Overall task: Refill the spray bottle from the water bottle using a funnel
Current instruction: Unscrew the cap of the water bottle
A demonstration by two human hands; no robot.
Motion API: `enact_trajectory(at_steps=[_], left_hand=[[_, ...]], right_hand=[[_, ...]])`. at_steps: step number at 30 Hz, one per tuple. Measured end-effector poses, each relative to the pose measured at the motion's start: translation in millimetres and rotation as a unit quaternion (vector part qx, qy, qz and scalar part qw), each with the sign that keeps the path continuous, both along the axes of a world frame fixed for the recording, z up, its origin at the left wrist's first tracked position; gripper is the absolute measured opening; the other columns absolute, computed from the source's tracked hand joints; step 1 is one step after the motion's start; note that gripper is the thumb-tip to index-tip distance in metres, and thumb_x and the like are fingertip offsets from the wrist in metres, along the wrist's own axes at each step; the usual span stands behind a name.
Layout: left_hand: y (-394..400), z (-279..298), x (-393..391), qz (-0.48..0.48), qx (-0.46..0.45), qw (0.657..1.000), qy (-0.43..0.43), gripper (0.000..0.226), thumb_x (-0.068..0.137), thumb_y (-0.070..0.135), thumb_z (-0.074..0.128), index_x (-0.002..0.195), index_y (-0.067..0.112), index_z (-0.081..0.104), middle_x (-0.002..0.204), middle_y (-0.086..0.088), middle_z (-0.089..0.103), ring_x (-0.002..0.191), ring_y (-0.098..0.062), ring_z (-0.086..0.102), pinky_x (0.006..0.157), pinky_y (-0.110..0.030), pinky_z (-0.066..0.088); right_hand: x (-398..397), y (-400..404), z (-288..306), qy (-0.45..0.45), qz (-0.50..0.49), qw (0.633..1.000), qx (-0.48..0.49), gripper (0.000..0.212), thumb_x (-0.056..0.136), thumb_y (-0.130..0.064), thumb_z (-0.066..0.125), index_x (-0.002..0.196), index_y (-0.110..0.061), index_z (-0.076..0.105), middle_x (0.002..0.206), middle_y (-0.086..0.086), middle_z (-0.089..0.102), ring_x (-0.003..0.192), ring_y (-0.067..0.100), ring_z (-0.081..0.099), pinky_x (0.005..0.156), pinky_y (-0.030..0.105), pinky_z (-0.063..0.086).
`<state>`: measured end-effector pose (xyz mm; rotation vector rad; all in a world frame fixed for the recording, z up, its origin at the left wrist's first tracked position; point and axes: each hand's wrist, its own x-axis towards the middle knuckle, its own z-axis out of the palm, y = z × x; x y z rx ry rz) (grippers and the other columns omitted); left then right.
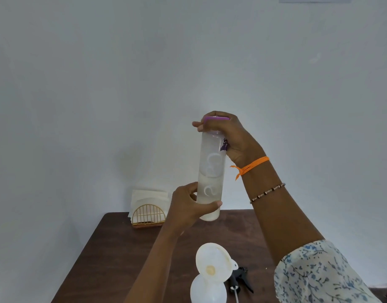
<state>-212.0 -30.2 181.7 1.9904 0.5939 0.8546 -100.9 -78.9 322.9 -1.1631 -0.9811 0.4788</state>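
Note:
I hold a tall frosted water bottle (211,171) upright in the air above the table, partly filled with water. My left hand (189,206) grips its lower end. My right hand (228,138) is curled over its purple cap (216,118) at the top. Below, at the near edge of the view, a white funnel (213,262) sits in the neck of the white spray bottle (207,290). The black spray trigger head (240,279) lies on the table just right of the spray bottle.
A dark brown wooden table (113,259) stands against a plain white wall. At its back edge a gold wire napkin holder (148,215) holds white napkins.

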Motion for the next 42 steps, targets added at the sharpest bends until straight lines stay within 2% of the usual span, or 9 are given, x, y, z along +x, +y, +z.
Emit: enact_trajectory(at_steps=[3,8,14,18,21,24,32,38,42], left_hand=[[-3.3,0.3,-2.5,-0.030,-0.011,0.999,-0.007,0.042,0.065,0.036,0.082,0.102,0.033,0.064,0.097,0.017,0.068,0.087,-0.008,0.065,0.067,-0.010,0.051],[-8.5,7.0,-2.8,0.004,-0.001,1.000,-0.009,0.044,0.065,0.040,0.081,0.103,0.039,0.057,0.092,0.029,0.059,0.083,-0.001,0.060,0.058,-0.004,0.045],[-7.5,10.2,-1.6,0.032,0.003,0.999,-0.016,0.054,0.066,0.043,0.080,0.114,0.035,0.055,0.103,0.019,0.057,0.083,-0.001,0.058,0.063,-0.007,0.042],[-12.2,13.2,1.2,0.022,0.000,1.000,-0.019,0.050,0.067,0.041,0.080,0.107,0.040,0.051,0.098,0.023,0.054,0.080,0.003,0.056,0.058,-0.004,0.040],[-13.9,14.6,3.7,0.020,0.004,1.000,-0.020,0.049,0.067,0.041,0.080,0.106,0.040,0.050,0.099,0.022,0.055,0.080,0.005,0.056,0.056,-0.003,0.041],[-14.3,15.2,5.7,0.021,0.003,1.000,-0.016,0.050,0.067,0.042,0.079,0.107,0.040,0.049,0.101,0.021,0.054,0.079,0.003,0.055,0.057,-0.003,0.039],[-13.7,12.0,5.4,0.019,-0.002,1.000,-0.014,0.050,0.068,0.042,0.079,0.107,0.040,0.049,0.103,0.020,0.055,0.080,0.002,0.056,0.058,-0.003,0.039],[-15.2,12.0,7.6,0.022,-0.014,1.000,-0.017,0.051,0.068,0.042,0.078,0.109,0.039,0.049,0.106,0.019,0.055,0.087,-0.004,0.057,0.063,-0.003,0.039],[-14.8,14.2,6.6,0.026,-0.011,0.999,-0.023,0.050,0.068,0.042,0.079,0.109,0.039,0.049,0.106,0.019,0.055,0.088,-0.005,0.057,0.064,-0.003,0.039]], right_hand=[[2.8,-4.9,2.2,-0.014,0.100,0.995,0.020,0.015,0.066,0.004,0.066,0.073,-0.009,0.060,0.079,0.008,0.066,0.095,0.023,0.066,0.076,0.020,0.051],[11.6,-10.6,0.4,0.007,0.095,0.995,0.023,0.042,0.065,-0.015,0.072,0.102,-0.025,0.055,0.096,0.001,0.049,0.077,0.014,0.056,0.072,0.025,0.050],[13.7,-8.9,-13.7,0.101,0.085,0.984,0.123,0.047,0.074,-0.015,0.065,0.115,-0.022,0.042,0.100,0.008,0.053,0.083,0.021,0.058,0.067,0.026,0.054],[14.7,-11.7,-12.5,0.130,0.164,0.961,0.182,0.069,0.055,-0.033,0.082,0.111,-0.015,0.046,0.109,0.017,0.060,0.095,0.027,0.060,0.074,0.030,0.054],[10.0,-9.9,-9.7,0.067,0.047,0.986,0.142,0.054,0.069,-0.027,0.068,0.116,-0.020,0.042,0.107,0.008,0.056,0.093,0.022,0.058,0.071,0.027,0.054],[9.4,-7.4,-13.5,-0.006,-0.051,0.993,0.110,0.058,0.071,-0.025,0.074,0.116,-0.028,0.038,0.109,0.007,0.050,0.096,0.024,0.057,0.079,0.034,0.054],[10.2,-9.2,-15.8,0.073,0.060,0.984,0.151,0.038,0.077,-0.031,0.047,0.111,-0.015,0.044,0.115,0.027,0.052,0.096,0.032,0.052,0.074,0.035,0.048],[4.7,-6.7,-14.6,-0.027,-0.045,0.992,0.119,0.047,0.079,-0.017,0.069,0.115,-0.025,0.038,0.106,0.007,0.052,0.093,0.022,0.057,0.079,0.034,0.053],[6.6,-7.2,-13.4,0.047,0.023,0.987,0.152,0.035,0.076,-0.021,0.055,0.109,-0.025,0.042,0.099,0.010,0.056,0.080,0.019,0.059,0.068,0.032,0.051]])
